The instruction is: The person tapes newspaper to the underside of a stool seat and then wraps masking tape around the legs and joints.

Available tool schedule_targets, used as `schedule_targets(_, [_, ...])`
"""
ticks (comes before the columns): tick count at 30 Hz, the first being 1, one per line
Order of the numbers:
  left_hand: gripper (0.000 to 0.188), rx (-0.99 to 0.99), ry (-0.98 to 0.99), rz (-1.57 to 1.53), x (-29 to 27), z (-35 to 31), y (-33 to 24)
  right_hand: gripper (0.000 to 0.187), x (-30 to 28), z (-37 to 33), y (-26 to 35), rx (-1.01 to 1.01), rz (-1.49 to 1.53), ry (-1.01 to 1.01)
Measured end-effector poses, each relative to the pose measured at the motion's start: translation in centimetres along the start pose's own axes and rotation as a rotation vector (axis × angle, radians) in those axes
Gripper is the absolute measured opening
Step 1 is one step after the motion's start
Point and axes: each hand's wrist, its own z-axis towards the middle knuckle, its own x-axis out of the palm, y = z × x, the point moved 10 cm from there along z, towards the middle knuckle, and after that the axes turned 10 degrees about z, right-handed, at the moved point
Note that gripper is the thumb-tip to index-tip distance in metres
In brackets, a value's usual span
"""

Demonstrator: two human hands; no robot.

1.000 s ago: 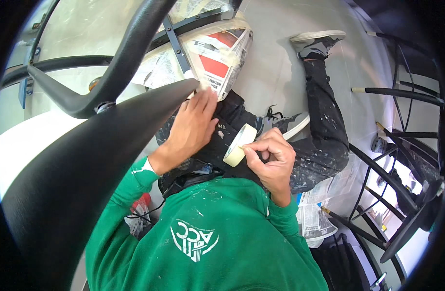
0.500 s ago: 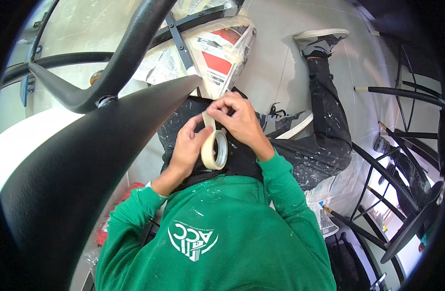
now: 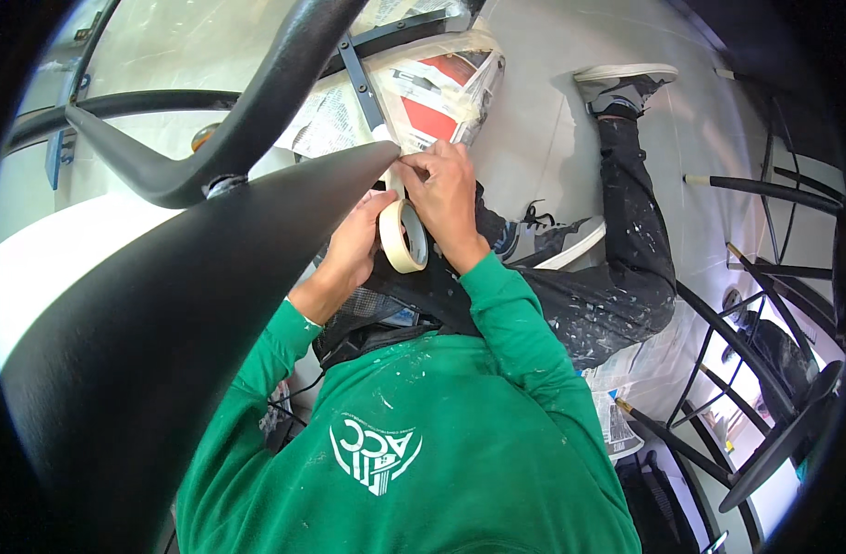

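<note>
A cream roll of masking tape (image 3: 392, 244) hangs by my left hand (image 3: 349, 244), whose fingers are closed on it near the strip coming off the top. My right hand (image 3: 443, 192) pinches the strip's free end right by the pointed tip of a black curved chair part (image 3: 192, 277). Whether the strip touches that tip is hidden by my fingers. Just beyond the tip lies a panel wrapped in newspaper and tape (image 3: 429, 120), with a black metal bracket (image 3: 358, 78) across it.
A bent black frame bar (image 3: 257, 102) rises close on the left. My stretched leg (image 3: 621, 203) lies on the grey floor. To the right stand several black chair frames (image 3: 764, 189), some with taped leg ends. Newspaper sheets (image 3: 617, 425) lie by my right side.
Both hands and the tape roll have moved farther forward, up to the chair part's tip. The right hand now pinches beside that tip. The whole view has shifted slightly.
</note>
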Motion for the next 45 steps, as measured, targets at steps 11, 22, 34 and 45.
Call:
schedule_targets(11, [0.017, -0.019, -0.077, -0.108, 0.5, -0.2, -1.3, 0.025, -0.7, -0.3, -0.1, 0.038, -0.053, -0.085])
schedule_targets(22, [0.017, -0.037, -0.088, -0.089, -0.1, -0.2, 0.0, 0.016, 0.5, 1.2, -2.9, 0.153, 0.014, 0.125])
schedule_targets(34, [0.021, -0.043, -0.076, -0.072, -0.4, 0.5, 0.2, 0.015, 0.7, 1.3, -2.8, 0.173, -0.016, 0.073])
schedule_targets(45, [0.030, -0.040, -0.212, -0.077, -0.6, 0.7, 0.0, 0.014, 0.7, 0.6, -2.0, 0.131, -0.037, -0.017])
